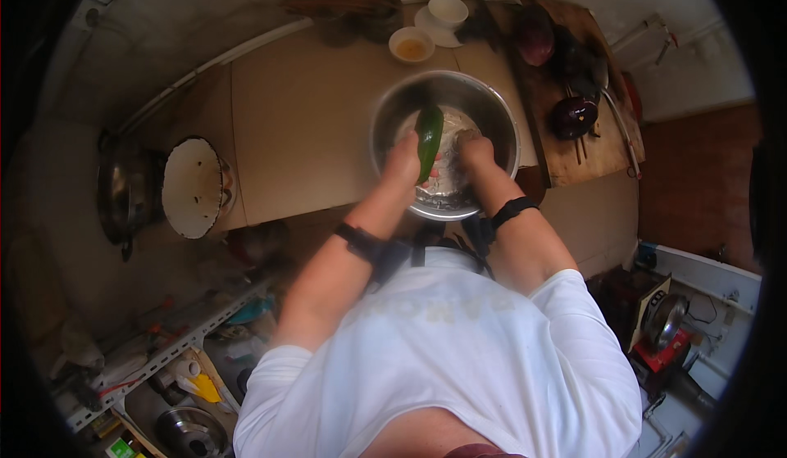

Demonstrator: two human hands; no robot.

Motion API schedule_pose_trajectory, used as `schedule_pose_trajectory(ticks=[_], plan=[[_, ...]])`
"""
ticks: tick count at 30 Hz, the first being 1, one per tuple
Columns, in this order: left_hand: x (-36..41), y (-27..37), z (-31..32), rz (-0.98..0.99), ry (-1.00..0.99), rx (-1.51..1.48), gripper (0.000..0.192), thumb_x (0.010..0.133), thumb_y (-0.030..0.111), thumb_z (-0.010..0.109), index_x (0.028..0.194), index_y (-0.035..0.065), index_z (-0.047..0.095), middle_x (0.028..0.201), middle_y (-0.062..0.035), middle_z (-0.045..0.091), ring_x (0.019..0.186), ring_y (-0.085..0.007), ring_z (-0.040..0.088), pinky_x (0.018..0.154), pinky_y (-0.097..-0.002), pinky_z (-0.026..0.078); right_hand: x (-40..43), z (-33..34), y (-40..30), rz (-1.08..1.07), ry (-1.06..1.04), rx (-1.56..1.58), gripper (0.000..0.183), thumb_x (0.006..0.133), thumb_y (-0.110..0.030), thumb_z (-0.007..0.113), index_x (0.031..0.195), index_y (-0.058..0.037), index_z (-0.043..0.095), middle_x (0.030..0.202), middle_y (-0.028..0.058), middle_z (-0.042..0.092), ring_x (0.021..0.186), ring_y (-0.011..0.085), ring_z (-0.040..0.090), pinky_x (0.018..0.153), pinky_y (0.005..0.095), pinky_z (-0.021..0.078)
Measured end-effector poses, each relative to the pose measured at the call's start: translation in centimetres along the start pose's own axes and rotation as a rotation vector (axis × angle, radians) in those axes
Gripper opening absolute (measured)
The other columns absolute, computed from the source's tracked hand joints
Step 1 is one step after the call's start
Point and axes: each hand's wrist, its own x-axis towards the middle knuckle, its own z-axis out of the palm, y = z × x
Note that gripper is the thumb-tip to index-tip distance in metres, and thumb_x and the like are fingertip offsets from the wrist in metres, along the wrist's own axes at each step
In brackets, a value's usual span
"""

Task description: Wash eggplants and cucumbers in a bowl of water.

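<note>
A deep stainless-steel basin (376,120) stands before me, with water (454,123) in its bottom. Inside its rim, my left hand (404,157) holds a long, glossy dark green vegetable (430,138), tilted nearly lengthwise away from me. Its fingertips show at the vegetable's right side. Across from it, my right hand (477,151) is in the basin at the water, fingers curled and blurred. Whether it grips anything is hidden.
To the right, a wooden board (572,163) bears a dark purple eggplant (574,117), another eggplant (533,35) and a metal ladle (621,123). Beyond the basin sit a bowl of yellowish liquid (411,46) and a white bowl (448,10). A chipped enamel basin (192,187) leans at the table's left end.
</note>
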Motion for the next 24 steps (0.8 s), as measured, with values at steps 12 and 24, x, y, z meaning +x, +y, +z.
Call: schedule_pose_trajectory(ticks=[12, 24], plan=[[1.7, -2.3, 1.0, -0.237, -0.329, -0.549, 0.048, 0.095, 0.051, 0.032, 0.117, 0.0120, 0.052, 0.114, -0.0062, 0.056, 0.102, -0.0200, 0.053, 0.085, -0.0368, 0.044, -10.2, -6.7, -7.9, -0.950, 0.203, 0.111, 0.023, 0.088, -0.018, 0.052, 0.107, -0.0082, 0.062, 0.109, 0.0090, 0.061, 0.112, 0.0314, 0.051, 0.095, 0.0414, 0.0379], [-2.9, -0.3, -0.1, 0.095, -0.375, 0.286, 0.029, 0.091, 0.031, 0.054, 0.103, 0.0052, 0.055, 0.078, -0.0053, 0.057, 0.059, -0.0107, 0.054, 0.047, -0.0188, 0.042, -2.4, -5.9, -5.4, 0.172, -0.392, 1.219, 0.012, 0.082, -0.011, 0.056, 0.081, 0.0003, 0.059, 0.080, 0.0125, 0.059, 0.074, 0.0236, 0.059, 0.071, 0.0333, 0.0484]])
